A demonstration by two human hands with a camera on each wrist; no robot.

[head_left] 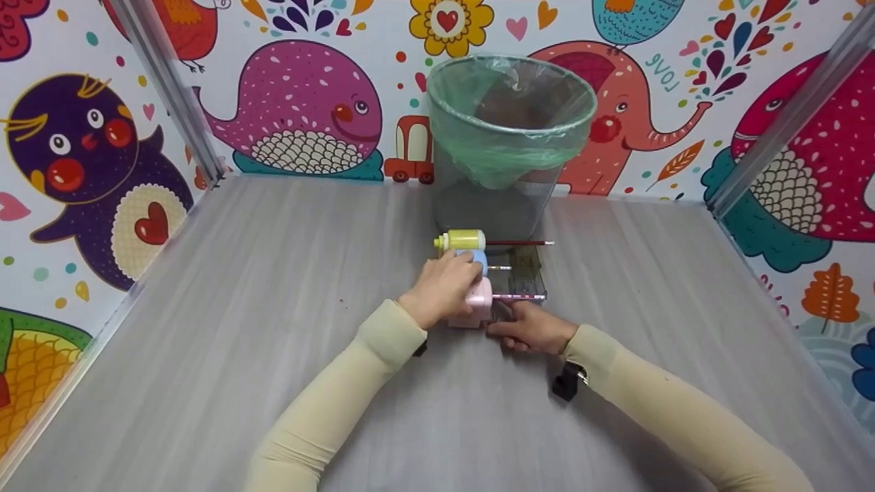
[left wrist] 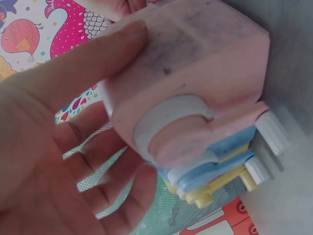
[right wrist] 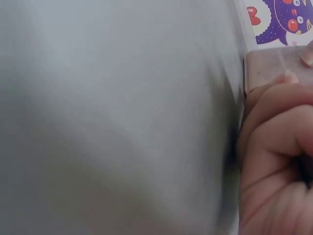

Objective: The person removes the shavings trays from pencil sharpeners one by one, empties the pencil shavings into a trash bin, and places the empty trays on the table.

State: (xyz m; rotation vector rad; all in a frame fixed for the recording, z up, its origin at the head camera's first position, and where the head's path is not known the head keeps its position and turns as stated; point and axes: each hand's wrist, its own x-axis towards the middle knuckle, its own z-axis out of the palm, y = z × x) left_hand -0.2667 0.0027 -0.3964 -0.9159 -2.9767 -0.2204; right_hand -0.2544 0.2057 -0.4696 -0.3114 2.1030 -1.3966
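Observation:
Three crank pencil sharpeners stand side by side: a pink one (left wrist: pixel 195 63), a blue one (left wrist: pixel 198 171) and a yellow one (head_left: pixel 465 239). My left hand (head_left: pixel 444 283) grips the pink sharpener, its thumb (left wrist: pixel 124 41) across the body and the other fingers on the opposite side. Pencils stick out to the right, among them a dark red pencil (head_left: pixel 519 242) and a patterned pencil (head_left: pixel 519 297). Low at the pink sharpener's right end, my right hand (head_left: pixel 536 328) pinches its drawer, mostly hidden by curled fingers (right wrist: pixel 274 142).
Smoky see-through drawers (head_left: pixel 526 263) lie right of the sharpeners. Close behind stands a tall mesh bin (head_left: pixel 492 205) with a green bag (head_left: pixel 478 154) over its rim. Printed cartoon panels (head_left: pixel 307 109) wall the grey table (head_left: pixel 287 273).

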